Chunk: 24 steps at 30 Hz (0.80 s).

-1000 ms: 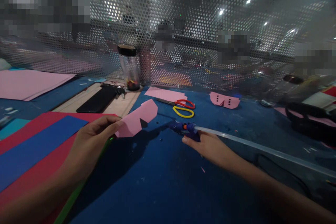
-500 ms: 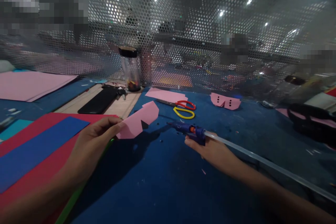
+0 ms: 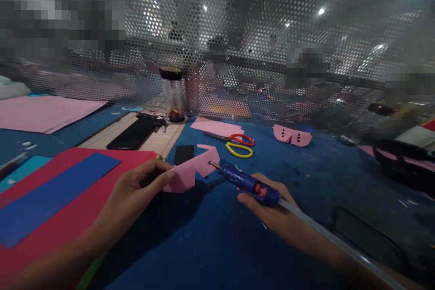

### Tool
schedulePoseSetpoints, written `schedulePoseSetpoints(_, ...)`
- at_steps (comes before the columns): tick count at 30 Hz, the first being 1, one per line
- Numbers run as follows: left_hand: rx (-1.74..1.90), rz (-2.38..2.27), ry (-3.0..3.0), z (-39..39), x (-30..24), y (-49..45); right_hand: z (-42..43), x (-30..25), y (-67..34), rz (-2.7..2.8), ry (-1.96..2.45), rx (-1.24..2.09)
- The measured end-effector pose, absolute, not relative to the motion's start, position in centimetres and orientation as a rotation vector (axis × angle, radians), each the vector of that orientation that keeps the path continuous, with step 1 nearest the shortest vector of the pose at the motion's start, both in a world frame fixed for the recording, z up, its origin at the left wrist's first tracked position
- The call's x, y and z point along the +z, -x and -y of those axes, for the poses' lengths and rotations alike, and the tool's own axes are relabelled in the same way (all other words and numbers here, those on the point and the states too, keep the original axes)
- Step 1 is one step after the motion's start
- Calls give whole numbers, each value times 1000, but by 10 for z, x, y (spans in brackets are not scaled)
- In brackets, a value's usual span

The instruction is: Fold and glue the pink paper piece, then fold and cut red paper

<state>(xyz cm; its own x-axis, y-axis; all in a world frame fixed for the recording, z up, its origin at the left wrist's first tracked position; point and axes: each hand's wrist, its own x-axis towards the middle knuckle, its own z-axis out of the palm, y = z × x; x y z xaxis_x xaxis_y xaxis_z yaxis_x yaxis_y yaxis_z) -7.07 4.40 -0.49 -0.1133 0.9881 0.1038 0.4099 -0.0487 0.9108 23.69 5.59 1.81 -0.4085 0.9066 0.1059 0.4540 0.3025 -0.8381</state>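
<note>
Between thumb and fingers, my left hand [image 3: 142, 190] pinches a notched pink paper cutout [image 3: 185, 176] by its left end, above the blue table. My right hand [image 3: 272, 201] grips a blue glue gun [image 3: 246, 181] with a long clear glue stick [image 3: 326, 231] running out of its back. The gun's nozzle is at the cutout's right end; whether it touches cannot be told. Behind the cutout lies a small black piece [image 3: 184, 154]. A similar pink cutout [image 3: 292, 136] with small black squares stands farther back on the right.
Scissors [image 3: 239, 143] with red and yellow handles lie behind the glue gun, by pink paper [image 3: 217, 125]. A lidded jar [image 3: 173, 95] stands near the perforated metal screen [image 3: 251, 22]. At left are a black phone [image 3: 131, 133], red sheets [image 3: 136, 157] and a blue strip [image 3: 57, 195].
The glue gun has turned and its nozzle has come to the cutout's right end. My left hand has shifted right with the cutout, and the small black piece behind it now shows.
</note>
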Motion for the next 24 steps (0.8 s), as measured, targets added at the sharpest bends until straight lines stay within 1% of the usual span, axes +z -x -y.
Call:
schedulePoseSetpoints(6, 1118, -1560, -1514, -43, -6, 67, -56, 19, -234, 2053, 1129, 945)
schedulePoseSetpoints(13, 1104, -1552, -1558, -41, -2, 64, -56, 16, -235, 2073, 1193, 977)
schedulePoseSetpoints(24, 1112, -1544, -1586, -41, -2, 63, -59, 13, -233, 2111, 1238, 901)
